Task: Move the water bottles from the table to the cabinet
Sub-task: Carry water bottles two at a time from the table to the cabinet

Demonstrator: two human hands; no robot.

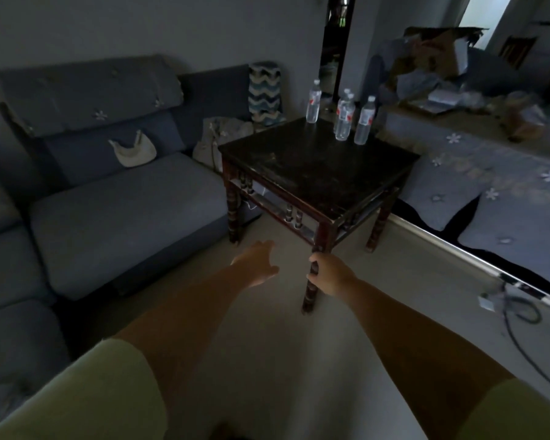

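Dimly lit, four water bottles (343, 114) stand at the dark table's (315, 173) far corner, one half-hidden behind another, while the right hand (329, 274) grips its near leg and the left hand (256, 263) hovers spread beside it.

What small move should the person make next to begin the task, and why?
Probably reach the left hand up toward the nearest clear plastic water bottle on the dark wooden square table. All four bottles stand untouched at the far corner, the left hand is open and free, and the right hand grips only the near table leg.
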